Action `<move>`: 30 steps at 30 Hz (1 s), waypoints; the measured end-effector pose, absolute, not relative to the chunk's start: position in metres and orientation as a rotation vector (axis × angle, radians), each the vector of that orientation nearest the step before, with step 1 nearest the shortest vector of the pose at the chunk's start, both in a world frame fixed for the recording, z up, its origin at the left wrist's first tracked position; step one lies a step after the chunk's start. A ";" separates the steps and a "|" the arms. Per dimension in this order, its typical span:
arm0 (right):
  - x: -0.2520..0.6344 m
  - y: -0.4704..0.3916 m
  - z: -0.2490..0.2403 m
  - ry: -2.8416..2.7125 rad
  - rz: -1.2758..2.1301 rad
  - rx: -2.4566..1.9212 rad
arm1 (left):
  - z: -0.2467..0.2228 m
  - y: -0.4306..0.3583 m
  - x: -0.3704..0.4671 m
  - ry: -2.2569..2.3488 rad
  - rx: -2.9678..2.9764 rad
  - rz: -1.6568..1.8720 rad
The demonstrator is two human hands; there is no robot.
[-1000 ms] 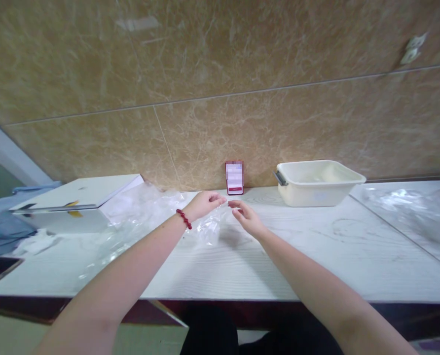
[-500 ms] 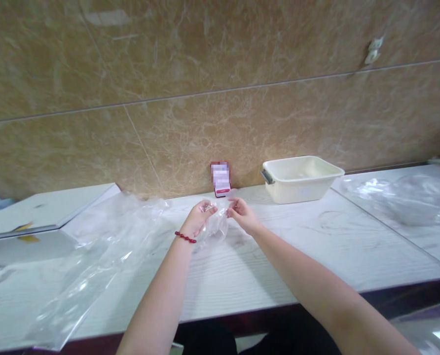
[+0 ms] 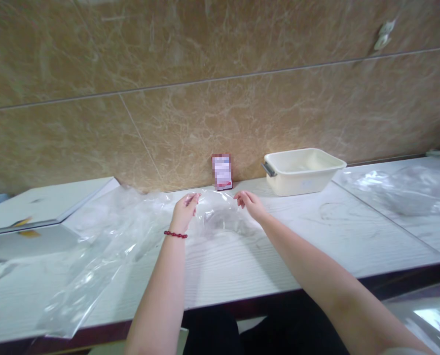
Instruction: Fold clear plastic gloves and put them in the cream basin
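Note:
A clear plastic bag is stretched between my two hands, just above the pale wood-grain table. My left hand, with a red bead bracelet at the wrist, pinches the bag's left edge. At the opposite edge my right hand grips the film with curled fingers. Behind the bag a phone with a blurred screen leans upright against the wall.
A cream plastic bin with a grey handle stands at the back right. More clear plastic film lies on the left and far right. White boxes or panels sit at the left. A brown marbled wall bounds the back.
My hands have moved apart, the left one leftward and the right one rightward. The bag, bunched up before, is now spread wide between them. The view has shifted slightly.

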State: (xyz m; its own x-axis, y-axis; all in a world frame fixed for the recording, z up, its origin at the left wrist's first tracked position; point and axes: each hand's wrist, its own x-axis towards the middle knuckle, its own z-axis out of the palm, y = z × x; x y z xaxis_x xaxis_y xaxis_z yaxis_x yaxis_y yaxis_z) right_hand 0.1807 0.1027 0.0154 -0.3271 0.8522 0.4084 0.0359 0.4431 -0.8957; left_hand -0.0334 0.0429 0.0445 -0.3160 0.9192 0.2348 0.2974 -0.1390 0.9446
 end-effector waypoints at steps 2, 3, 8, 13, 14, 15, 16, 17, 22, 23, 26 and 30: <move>0.185 0.101 0.022 -1.803 0.872 -0.856 | 0.051 0.040 -0.031 1.653 1.500 1.436; 0.187 0.100 0.027 -1.839 0.793 -0.890 | 0.056 0.039 -0.029 1.678 1.569 1.400; 0.184 0.078 0.066 -1.904 0.500 -0.849 | 0.092 0.034 -0.015 1.690 2.034 1.109; 0.167 0.052 0.109 -2.117 0.447 -0.748 | 0.137 0.019 0.005 1.635 2.337 0.832; 0.165 0.050 0.115 -2.139 0.465 -0.775 | 0.144 0.015 0.008 1.648 2.334 0.802; 0.163 0.049 0.121 -2.157 0.485 -0.808 | 0.150 0.010 0.010 1.656 2.325 0.778; 0.161 0.048 0.126 -2.170 0.506 -0.843 | 0.155 0.006 0.012 1.654 2.314 0.755; 0.160 0.048 0.129 -2.176 0.529 -0.884 | 0.159 0.002 0.012 1.646 2.309 0.737; 0.159 0.052 0.130 -2.083 0.696 -1.090 | 0.161 -0.006 -0.003 1.664 2.297 0.642; 0.159 0.052 0.128 -2.040 0.749 -1.108 | 0.157 -0.007 -0.009 1.694 2.266 0.624; 0.160 0.052 0.123 -1.905 0.976 -1.125 | 0.143 -0.008 -0.023 1.776 2.058 0.637; 0.163 0.055 0.118 -1.759 1.181 -1.108 | 0.118 -0.015 -0.029 1.681 1.615 0.695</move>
